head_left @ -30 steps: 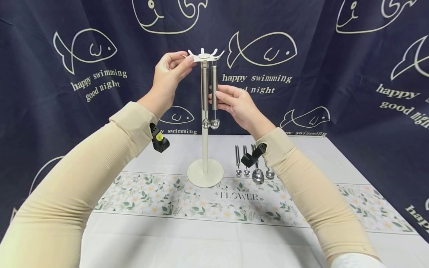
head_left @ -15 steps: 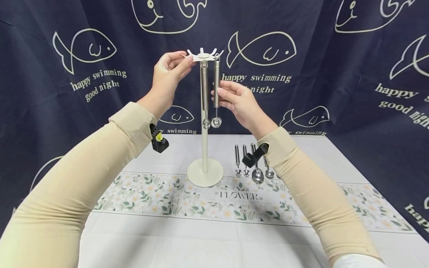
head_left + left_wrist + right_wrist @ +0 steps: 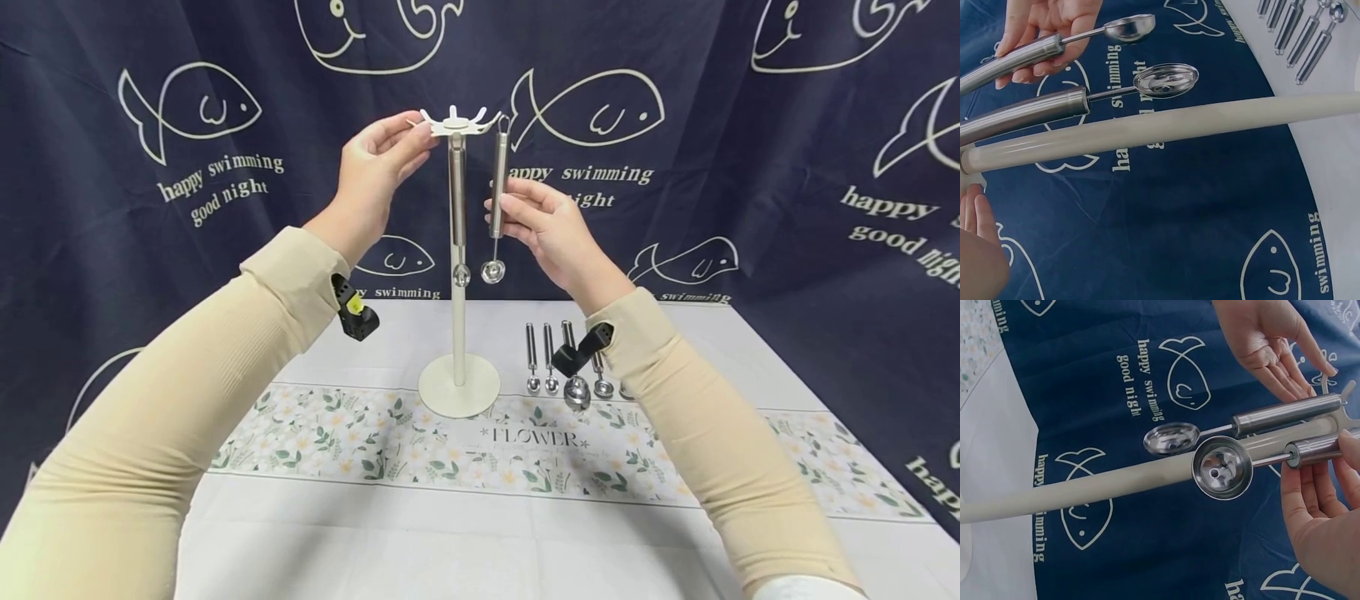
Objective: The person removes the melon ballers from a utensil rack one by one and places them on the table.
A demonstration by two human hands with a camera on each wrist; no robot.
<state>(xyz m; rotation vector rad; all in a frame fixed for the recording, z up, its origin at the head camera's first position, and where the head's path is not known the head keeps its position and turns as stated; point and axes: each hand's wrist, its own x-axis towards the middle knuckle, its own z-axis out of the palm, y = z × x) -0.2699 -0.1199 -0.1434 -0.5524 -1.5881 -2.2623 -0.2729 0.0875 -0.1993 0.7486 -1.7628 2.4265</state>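
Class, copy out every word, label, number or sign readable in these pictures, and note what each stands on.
"happy swimming good night": repeated across the navy curtain; some copies are cut off or covered.
"*FLOWER*": on the floral strip.
Too small to read: the faint line under FLOWER and any print on the yellow patch.

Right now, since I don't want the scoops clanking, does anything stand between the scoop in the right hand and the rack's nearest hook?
Nothing visible does. The held scoop has its top end close by the nearest hook; whether they touch is unclear. The hanging scoop is off to the left, not in between.
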